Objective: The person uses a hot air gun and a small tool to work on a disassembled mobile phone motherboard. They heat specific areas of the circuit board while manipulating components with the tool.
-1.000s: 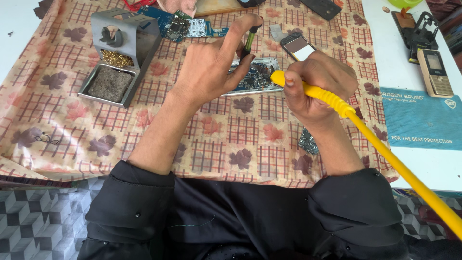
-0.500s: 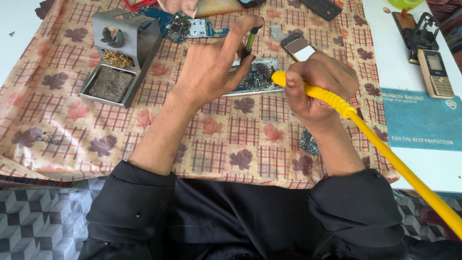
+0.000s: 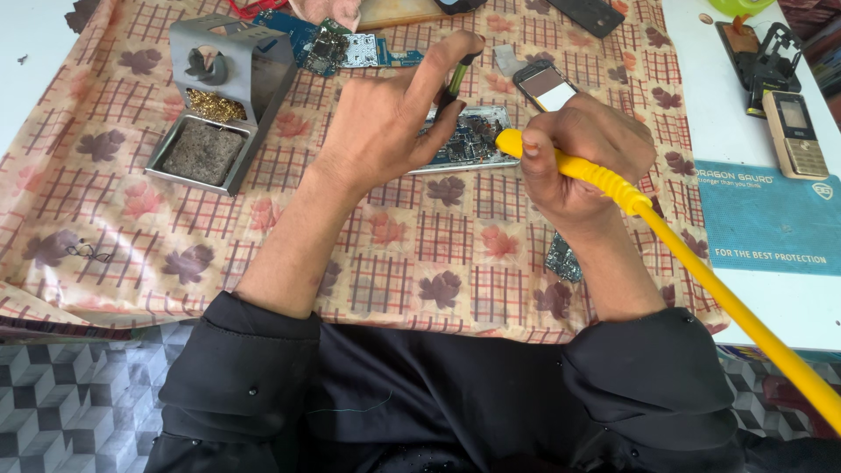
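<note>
Opened phone lying on the leaf-patterned cloth over the counter, its circuit board exposed. Left hand, just left of the phone, pinches a slim green-handled tool above it. Right hand, at the phone's right edge, is clamped round the yellow soldering iron. Iron stand sits well left of the phone. Likely hazard: a slipping tip could bridge contacts or scorch the cloth.

Circuit board — largely hidden beneath left hand; yellow soldering-iron handle — tip concealed, cord cut by frame edge.
</note>
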